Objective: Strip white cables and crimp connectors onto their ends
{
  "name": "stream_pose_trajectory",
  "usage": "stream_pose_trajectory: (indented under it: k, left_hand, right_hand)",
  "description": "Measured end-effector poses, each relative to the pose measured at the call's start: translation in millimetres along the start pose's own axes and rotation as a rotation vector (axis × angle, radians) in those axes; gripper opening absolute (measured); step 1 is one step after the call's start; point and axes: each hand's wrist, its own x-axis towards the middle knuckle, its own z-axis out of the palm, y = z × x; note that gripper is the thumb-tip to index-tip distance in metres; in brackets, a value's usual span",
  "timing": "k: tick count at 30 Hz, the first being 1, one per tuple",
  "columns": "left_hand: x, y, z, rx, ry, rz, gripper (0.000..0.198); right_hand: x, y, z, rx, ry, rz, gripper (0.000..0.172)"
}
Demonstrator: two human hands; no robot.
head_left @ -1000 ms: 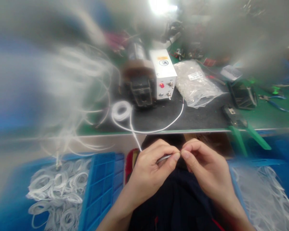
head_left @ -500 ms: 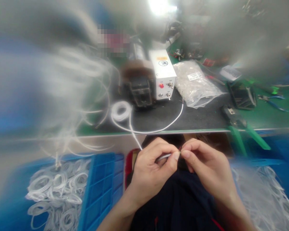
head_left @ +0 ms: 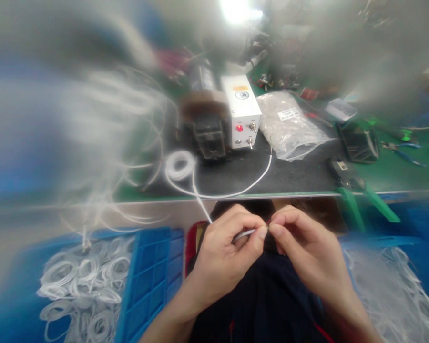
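Cable end and thin wires between two hands

We see a smooth, round, white cable, its slack wound into a neat ring-shaped coil. Fine wires, one of them red, show at the held end; their tips are too small to make out.

Our left hand has a narrow grip, thumb and forefinger holding the cable close to its end. Our right hand has its grip pinched on the wires, fingertips just beside the left ones. Both hands are in front of the surface edge, above dark clothing. From the left hand the cable runs up to the coil; its other end curves right, towards a crinkled clear bag.

The surface is green, with a black mat bearing the coil, a dark machine and a white box with metal switches and a red light. To the right are a green-handled tool and blue pliers. Below, a ribbed blue bin on the left holds more white coils. The room behind is blurred, with a bright light.
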Motion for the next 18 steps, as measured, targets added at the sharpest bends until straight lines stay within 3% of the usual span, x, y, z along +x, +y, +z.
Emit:
stream_pose_trajectory:
  k: [2,6,9,18]
  left_hand:
    - [-0.2,0.7,0.6,0.003,0.010,0.020,0.014]
    - [-2.0,1.8,3.7,0.013,0.011,0.050,0.015]
    - [-3.5,2.5,5.5,0.058,0.040,0.051,0.014]
    - [-5.8,1.2,10.1,0.126,0.091,0.063,0.012]
  right_hand:
    - [1.8,-1.5,-1.9,0.016,-0.003,-0.033,0.003]
    - [5.2,-5.2,-2.3,0.022,-0.014,-0.112,0.006]
    - [5.0,-7.2,-0.5,0.031,-0.004,-0.095,0.015]
    - [-2.6,-0.6,7.5,-0.087,0.069,-0.094,0.016]
